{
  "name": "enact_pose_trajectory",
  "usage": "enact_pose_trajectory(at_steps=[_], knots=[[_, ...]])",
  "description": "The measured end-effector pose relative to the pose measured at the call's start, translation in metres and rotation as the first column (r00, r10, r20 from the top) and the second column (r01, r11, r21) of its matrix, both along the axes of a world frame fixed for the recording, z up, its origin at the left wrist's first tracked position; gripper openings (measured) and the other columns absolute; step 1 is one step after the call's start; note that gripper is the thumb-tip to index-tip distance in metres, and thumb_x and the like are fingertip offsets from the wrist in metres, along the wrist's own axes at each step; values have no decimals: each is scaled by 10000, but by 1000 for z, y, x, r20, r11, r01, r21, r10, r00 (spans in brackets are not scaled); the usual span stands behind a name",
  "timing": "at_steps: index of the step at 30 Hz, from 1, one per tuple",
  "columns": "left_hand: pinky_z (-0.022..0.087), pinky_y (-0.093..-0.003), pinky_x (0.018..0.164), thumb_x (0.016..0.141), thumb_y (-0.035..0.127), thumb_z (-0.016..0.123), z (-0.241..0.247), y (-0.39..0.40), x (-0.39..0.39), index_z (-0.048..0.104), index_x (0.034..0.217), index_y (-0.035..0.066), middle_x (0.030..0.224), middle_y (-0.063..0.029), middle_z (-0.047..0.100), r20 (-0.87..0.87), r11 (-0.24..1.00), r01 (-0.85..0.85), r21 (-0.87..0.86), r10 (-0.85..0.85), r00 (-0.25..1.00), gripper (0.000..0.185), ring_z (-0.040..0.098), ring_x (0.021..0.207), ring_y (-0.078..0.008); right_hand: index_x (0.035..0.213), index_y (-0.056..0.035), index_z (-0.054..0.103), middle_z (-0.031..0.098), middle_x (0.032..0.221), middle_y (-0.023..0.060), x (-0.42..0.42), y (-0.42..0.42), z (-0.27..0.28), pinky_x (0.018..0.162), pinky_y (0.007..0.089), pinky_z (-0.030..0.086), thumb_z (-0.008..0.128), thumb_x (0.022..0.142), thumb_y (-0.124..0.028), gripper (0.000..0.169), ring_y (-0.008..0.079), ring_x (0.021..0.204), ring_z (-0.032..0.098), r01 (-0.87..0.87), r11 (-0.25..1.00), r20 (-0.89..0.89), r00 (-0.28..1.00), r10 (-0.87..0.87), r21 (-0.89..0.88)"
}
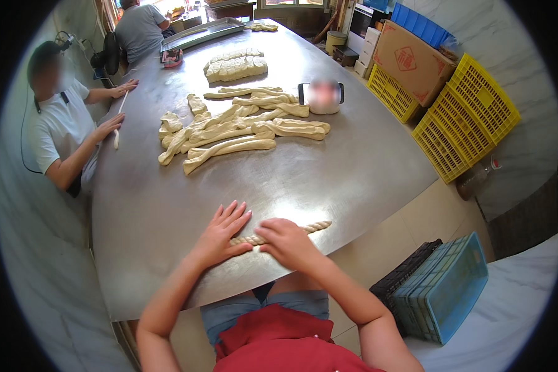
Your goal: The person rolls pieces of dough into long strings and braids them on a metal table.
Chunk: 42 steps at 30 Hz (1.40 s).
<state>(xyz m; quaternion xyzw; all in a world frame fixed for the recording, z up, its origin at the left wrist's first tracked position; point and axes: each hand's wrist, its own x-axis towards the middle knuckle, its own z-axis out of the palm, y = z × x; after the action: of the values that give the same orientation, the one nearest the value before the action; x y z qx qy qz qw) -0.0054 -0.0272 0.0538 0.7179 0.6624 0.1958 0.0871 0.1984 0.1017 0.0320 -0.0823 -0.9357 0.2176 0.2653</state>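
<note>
A twisted rope of dough (317, 227) lies on the metal table near its front edge. My left hand (224, 235) rests flat over its left end, fingers spread and pointing away from me. My right hand (283, 239) is curved over the middle of the rope, the fingertips touching it or just above it; the grip is partly hidden. The rope's right end sticks out past my right hand. Farther up the table lies a heap of long dough strips (232, 128), with a scored dough slab (236, 67) behind it.
A co-worker (65, 121) at the left edge has both hands by a thin dough strip (121, 111). A phone (301, 94) stands against a round lump (324, 108) right of the heap. Yellow crates (465, 121) and blue-green crates (455, 288) stand right of the table. A metal tray (204, 33) lies at the far end.
</note>
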Motion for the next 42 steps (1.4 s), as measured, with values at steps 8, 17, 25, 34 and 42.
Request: enact_pose_trajectory(at_steps=[8,17,25,34,42], knots=[[244,-520,1207,949,481,594,-3,41,19,496,1456,180,1542,-69,442,-6,988,147,53,-147,989,597,336,1467,-291,1150,-73,649,602,1011,77,17,26,-5,838,399,485,759,768,-267,442,264,938,585,91,979,0,996,-92,181],[229,-535,1207,955,458,597,-1,52,31,472,1481,236,1568,-106,393,-57,981,194,16,-192,980,584,321,1473,-310,1184,-96,670,588,907,49,51,49,4,764,391,482,727,811,-256,410,251,854,575,170,973,29,984,-176,158],[265,-496,1188,918,487,619,2,48,32,437,1493,149,1518,-153,423,-218,979,153,136,-121,968,691,362,1433,-314,1281,-72,611,590,948,95,52,58,-1,777,421,487,711,856,-222,462,297,843,582,119,989,89,988,-126,83],[532,-395,720,890,414,696,8,-7,25,646,1202,133,1061,-84,592,47,989,-129,67,126,991,423,648,856,-280,1202,-91,602,606,1074,114,39,46,10,783,414,499,703,859,-191,371,323,883,615,150,983,99,985,-140,-105],[540,-363,761,925,319,702,24,-82,-6,704,1028,141,1013,-65,643,490,970,138,-198,-24,872,206,661,882,-274,1149,-124,653,656,1077,92,59,27,35,774,367,524,715,863,-191,300,277,909,653,-278,819,418,752,511,-501]])
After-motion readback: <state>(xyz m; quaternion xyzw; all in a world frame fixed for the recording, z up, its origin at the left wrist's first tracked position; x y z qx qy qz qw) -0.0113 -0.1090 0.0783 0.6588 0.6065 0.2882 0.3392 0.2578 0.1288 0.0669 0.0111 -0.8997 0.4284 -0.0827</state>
